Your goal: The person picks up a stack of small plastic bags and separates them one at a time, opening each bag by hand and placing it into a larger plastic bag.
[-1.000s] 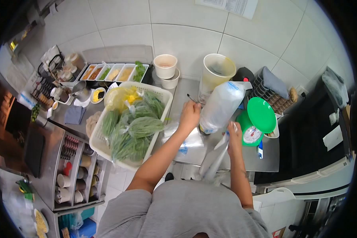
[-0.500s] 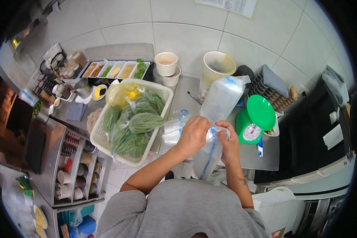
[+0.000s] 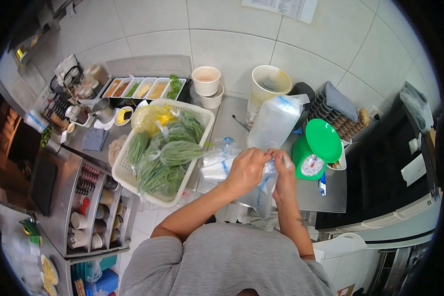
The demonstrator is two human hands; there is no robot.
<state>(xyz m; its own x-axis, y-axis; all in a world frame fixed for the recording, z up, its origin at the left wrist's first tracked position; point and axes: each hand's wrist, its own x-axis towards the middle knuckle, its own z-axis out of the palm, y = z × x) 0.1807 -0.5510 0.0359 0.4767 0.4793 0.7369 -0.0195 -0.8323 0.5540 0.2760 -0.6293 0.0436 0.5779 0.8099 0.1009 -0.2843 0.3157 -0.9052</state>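
Both my hands grip a clear plastic bag [image 3: 265, 193] with blue printing, which hangs down over the table's front edge. My left hand [image 3: 247, 168] is closed on its upper edge, fingers pinched. On the other side my right hand [image 3: 283, 173] pinches the bag too, its fingertips close to those of my left hand. Left of my hands lie more clear plastic bags [image 3: 214, 167] with blue print. A larger stack of clear bags [image 3: 275, 121] leans behind them. The white basket [image 3: 205, 114] to the left holds several bags of green vegetables [image 3: 181, 152].
To the right stands a green dial scale [image 3: 311, 165] with a blue-and-white object [image 3: 322, 185] by its foot. Behind are a cream bucket [image 3: 261, 93], stacked paper tubs [image 3: 206, 81], a pen [image 3: 240, 122] and a row of topping trays [image 3: 143, 88]. Shelves with cups [image 3: 97, 212] stand at lower left.
My two hands have come closer together at the bag's top. The hanging bag has gathered up and shortened, its lower end higher than before.
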